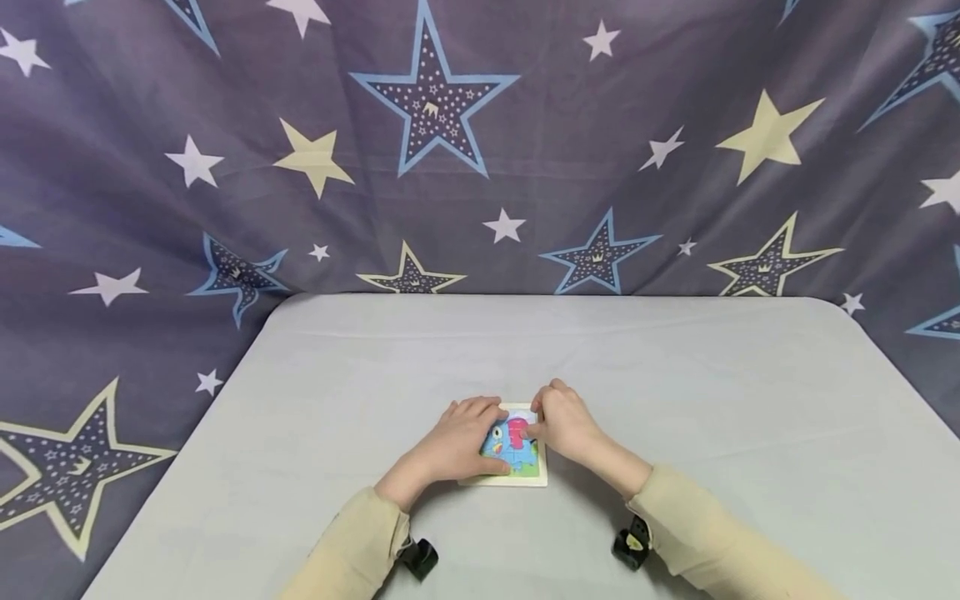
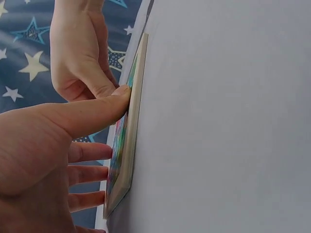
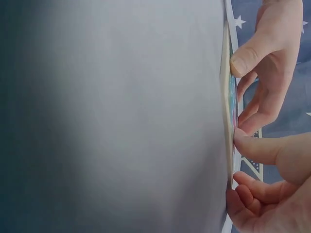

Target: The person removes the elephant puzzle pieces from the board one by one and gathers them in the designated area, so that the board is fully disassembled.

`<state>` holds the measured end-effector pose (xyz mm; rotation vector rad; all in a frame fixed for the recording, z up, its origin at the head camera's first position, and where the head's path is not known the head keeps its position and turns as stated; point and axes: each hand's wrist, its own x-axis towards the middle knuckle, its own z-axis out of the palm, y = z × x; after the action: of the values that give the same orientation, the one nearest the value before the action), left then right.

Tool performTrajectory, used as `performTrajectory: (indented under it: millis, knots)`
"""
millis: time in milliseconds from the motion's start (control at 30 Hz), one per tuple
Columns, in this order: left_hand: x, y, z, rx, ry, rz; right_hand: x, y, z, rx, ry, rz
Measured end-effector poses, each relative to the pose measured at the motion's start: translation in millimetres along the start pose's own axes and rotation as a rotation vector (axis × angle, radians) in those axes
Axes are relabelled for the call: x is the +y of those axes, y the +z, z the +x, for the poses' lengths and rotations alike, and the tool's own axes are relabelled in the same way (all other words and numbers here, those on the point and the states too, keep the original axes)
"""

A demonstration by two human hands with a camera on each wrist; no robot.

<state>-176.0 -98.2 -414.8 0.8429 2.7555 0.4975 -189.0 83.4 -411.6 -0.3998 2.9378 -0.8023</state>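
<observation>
A small jigsaw puzzle [image 1: 519, 458] in a pale frame lies flat on the table, its picture showing a blue creature with a pink patch. Across its left side rests my left hand [image 1: 463, 440], thumb along the near part and fingers stretched toward the far edge. In the left wrist view those fingers [image 2: 90, 173] are fairly straight and touch the top. My right hand [image 1: 567, 423] is at the puzzle's right side. Its thumb [image 3: 255, 147] presses on the picture by the pink patch, while the other fingers curl at the frame's right edge. Both palms hide parts of the picture.
The table [image 1: 360, 358] has a pale grey cloth. Behind it hangs a dark curtain [image 1: 517, 175] printed with stars. Black wrist devices [image 1: 418, 558] show under both beige sleeves.
</observation>
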Motion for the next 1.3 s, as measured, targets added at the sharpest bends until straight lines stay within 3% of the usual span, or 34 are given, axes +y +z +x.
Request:
performTrajectory:
  millis: [667,933,1300]
  knots:
    - [2.0,-0.2,-2.3,-0.002,-0.018,-0.034,-1.4,0.3,-2.4,0.008,0.019,0.027]
    - [7.4,2.4,0.9,0.049,-0.042,-0.004,-1.1,-0.6,-2.4,0.013,0.031,0.034]
    - [4.3,7.8,0.4,0.060,-0.012,0.025,0.2,0.7,-1.1,0.031,0.009,0.065]
